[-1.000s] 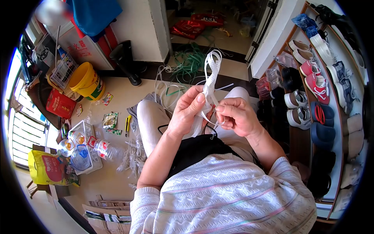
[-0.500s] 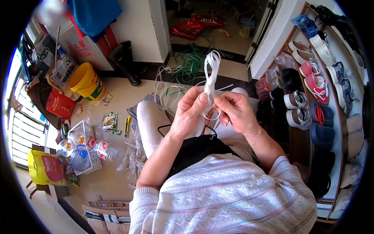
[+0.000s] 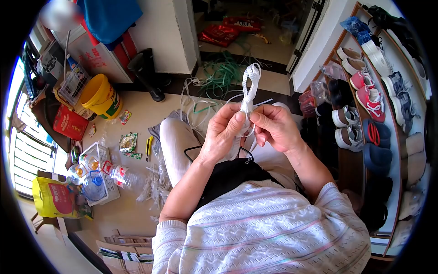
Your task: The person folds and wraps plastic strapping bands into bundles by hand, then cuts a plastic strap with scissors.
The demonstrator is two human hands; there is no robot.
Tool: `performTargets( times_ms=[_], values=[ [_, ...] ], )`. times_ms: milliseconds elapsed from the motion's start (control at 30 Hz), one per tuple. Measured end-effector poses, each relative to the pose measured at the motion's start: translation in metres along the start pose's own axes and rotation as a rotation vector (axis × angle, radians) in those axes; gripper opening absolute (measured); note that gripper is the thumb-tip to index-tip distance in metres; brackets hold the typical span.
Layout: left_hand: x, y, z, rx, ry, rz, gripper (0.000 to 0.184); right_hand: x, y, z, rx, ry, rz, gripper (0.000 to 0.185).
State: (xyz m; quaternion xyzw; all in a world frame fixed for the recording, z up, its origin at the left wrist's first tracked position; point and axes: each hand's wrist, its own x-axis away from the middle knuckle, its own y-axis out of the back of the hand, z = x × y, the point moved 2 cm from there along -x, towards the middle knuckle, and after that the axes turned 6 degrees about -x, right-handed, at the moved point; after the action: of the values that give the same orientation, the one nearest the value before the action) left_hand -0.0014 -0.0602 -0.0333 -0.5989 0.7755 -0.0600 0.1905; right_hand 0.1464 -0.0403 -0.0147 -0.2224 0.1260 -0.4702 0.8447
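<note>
A white plastic strap (image 3: pixel 250 86), woven into a narrow loop, stands up between my two hands above my lap. My left hand (image 3: pixel 224 129) pinches its base, the thumb lying over the strap. My right hand (image 3: pixel 276 126) is closed too, thumb and forefinger pressed on the strap's thin end beside the knot. The exact crossing of the strands is hidden by my fingers. Loose white strapping (image 3: pixel 186 98) and a tangle of green strapping (image 3: pixel 223 71) lie on the floor ahead of my knees.
On the left are a yellow bucket (image 3: pixel 96 96), a white basket with plastic bottles (image 3: pixel 109 182), a yellow utility knife (image 3: pixel 149 148) and bundled white strips (image 3: pixel 157 182). A shoe rack (image 3: pixel 340 171) stands close on the right. Black boots (image 3: pixel 148 73) stand by the wall.
The strap's loop has tilted slightly to the right and dropped a little. My right fingers have closed in nearer the knot, and the small loop below it has shrunk.
</note>
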Motion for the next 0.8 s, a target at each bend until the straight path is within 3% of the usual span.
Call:
performTargets(
  times_ms=[167,367,567,667,800],
  values=[
    [0.000,-0.001,0.001,-0.010,-0.018,-0.058,0.027,0.009,0.001,0.004,0.012,-0.070,-0.005,0.016],
    [-0.002,-0.002,0.008,-0.190,-0.077,0.022,0.028,0.004,0.008,0.005,-0.072,0.015,0.038,0.015],
    [-0.001,-0.001,0.005,-0.251,-0.084,-0.035,0.030,0.000,0.006,0.005,-0.041,0.024,-0.070,0.015],
    [0.001,-0.002,0.004,-0.293,-0.101,-0.056,0.031,0.005,0.010,0.004,0.047,-0.055,0.027,0.016],
    [-0.003,-0.005,0.007,-0.355,-0.215,-0.086,0.030,0.003,0.014,0.004,-0.035,-0.005,0.038,0.015]
  ],
)
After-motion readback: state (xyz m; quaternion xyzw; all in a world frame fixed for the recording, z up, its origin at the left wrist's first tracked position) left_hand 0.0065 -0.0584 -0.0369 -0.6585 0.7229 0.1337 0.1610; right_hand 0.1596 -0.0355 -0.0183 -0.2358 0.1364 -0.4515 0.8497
